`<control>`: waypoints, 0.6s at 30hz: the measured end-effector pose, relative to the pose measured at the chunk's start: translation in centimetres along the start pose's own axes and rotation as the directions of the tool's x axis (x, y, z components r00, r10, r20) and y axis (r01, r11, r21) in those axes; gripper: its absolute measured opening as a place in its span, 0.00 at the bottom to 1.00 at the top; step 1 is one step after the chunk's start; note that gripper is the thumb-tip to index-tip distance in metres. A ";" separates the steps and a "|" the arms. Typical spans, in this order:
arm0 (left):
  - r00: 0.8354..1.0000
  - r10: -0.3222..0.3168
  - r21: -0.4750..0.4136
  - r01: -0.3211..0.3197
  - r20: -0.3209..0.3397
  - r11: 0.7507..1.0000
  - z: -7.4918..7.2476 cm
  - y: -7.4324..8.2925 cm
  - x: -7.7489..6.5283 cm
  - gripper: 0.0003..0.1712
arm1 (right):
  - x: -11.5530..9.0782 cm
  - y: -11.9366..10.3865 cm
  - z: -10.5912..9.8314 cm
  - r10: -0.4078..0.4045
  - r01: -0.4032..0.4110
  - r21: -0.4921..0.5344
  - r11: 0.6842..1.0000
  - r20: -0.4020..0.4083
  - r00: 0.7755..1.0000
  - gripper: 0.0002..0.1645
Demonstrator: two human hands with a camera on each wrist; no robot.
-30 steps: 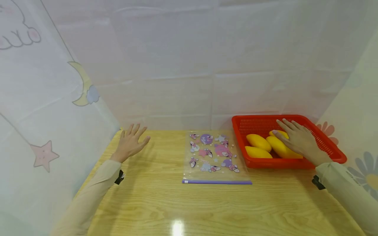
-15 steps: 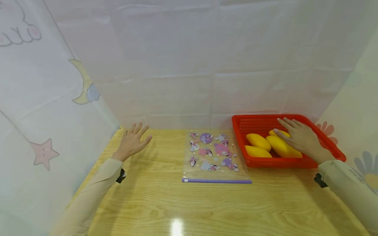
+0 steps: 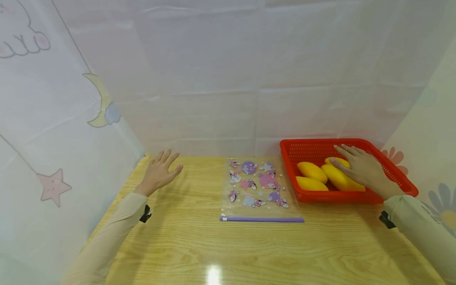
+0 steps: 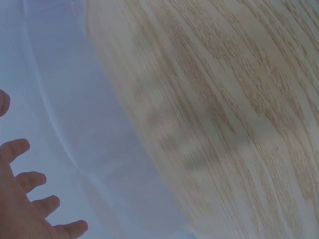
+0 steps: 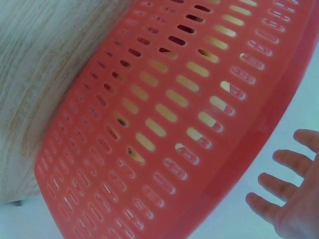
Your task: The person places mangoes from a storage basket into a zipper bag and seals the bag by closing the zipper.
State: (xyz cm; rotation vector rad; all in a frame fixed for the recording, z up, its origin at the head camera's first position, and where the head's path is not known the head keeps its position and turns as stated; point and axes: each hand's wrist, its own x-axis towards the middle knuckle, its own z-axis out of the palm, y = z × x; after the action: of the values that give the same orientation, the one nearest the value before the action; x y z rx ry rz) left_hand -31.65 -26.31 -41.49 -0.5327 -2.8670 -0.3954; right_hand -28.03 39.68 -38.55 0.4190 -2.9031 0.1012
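My left hand hovers over the far left of the wooden table, its fingers spread and holding nothing. On the right, my right hand is above the red plastic basket, fingers outstretched and nothing in its grasp. Several yellow mangoes lie in that basket, partly covered by the right hand in the head view. Through the slots of the basket wall, yellow shows in the right wrist view. Between the hands, a clear zip bag with pink and purple cartoon prints lies flat, its purple slider strip nearest me.
Pale printed sheeting stands behind the wooden table and along both sides. The basket sits against the back right, its left side close to the bag's right edge. Both wrists wear black bands.
Both hands have drifted very slightly to the right over the second. The bag, basket and mangoes stay in place.
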 end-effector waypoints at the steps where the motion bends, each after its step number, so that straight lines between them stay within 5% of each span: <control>1: 1.000 0.000 0.001 0.000 0.002 1.000 0.0 0.0 0.0 0.40 | 0.0 0.0 0.0 0.000 0.000 0.001 1.000 -0.003 1.000 0.46; 18: 1.000 0.012 -0.049 -0.012 0.006 0.999 0.3 0.2 0.1 0.40 | -0.3 -0.3 0.5 -0.003 0.004 0.013 1.000 -0.076 0.997 0.45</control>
State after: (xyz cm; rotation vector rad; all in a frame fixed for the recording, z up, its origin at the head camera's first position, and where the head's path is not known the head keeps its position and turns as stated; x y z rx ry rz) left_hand -31.66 -26.00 -41.67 -0.5599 -2.8649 -0.4637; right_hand -27.77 39.47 -39.05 0.4125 -2.8282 0.1330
